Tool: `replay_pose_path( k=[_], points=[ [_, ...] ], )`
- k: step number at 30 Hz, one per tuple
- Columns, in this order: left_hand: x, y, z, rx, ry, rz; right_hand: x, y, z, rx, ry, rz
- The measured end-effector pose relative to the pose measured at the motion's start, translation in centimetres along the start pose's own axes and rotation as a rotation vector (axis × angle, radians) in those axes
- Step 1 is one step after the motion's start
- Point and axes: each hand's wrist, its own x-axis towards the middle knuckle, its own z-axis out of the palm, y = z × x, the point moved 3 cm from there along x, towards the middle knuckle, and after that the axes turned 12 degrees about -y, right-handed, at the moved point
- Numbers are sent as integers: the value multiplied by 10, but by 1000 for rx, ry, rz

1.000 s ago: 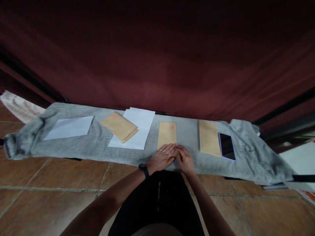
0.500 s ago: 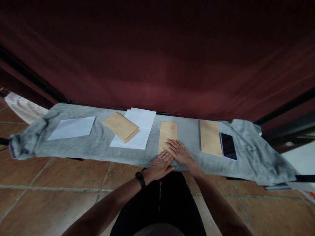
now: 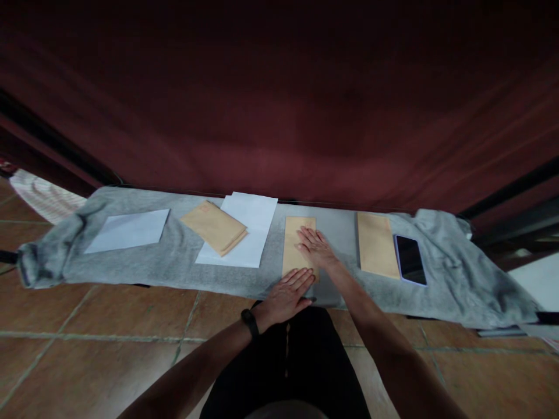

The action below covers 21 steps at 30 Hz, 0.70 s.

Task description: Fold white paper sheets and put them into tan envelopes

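Head view. Pressing the right hand [image 3: 315, 245] flat on the far half of the brown envelope [image 3: 291, 249], palm down, fingers stretched and close together, closing around nothing. Laying the left hand [image 3: 288, 291] flat too, nearer to the body than the right one, fingertips touching the near end of the same envelope, also gripping nothing. Wearing a black wristband [image 3: 248, 319] on this arm. Holding the envelope down lengthwise on the grey-covered bench [image 3: 174, 265], directly under both hands.

Probably handling like very light, thin, flexible paper: bending easily, creasing if pinched hard, likely not sliding much on the soft cloth. Seeming best to take by one short end or a corner, thumb under and fingers above.

Counting now:
- Single brown envelopes: two, the one under the hands and a second envelope [image 3: 376, 244] well to the right of the right hand.
- Left of the left hand and farther away: one small stack of brown envelopes [image 3: 213, 226], number inside not possible to tell, lying across one white sheet [image 3: 253, 216].
- Farther left again: one more white paper [image 3: 128, 230].
- Just right of the second envelope: one phone [image 3: 410, 259], screen dark.
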Motion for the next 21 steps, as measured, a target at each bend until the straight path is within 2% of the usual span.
replay_pose_path(
  k=[4, 8, 21],
  points=[
    [0, -1, 2, -4, 8, 2, 11, 4, -2, 22, 6, 66],
    [0, -1, 1, -5, 17, 4, 12, 5, 0, 24, 20, 72],
    [1, -2, 6, 1, 39, 12, -15, -9, 9, 14, 25, 10]
  ],
)
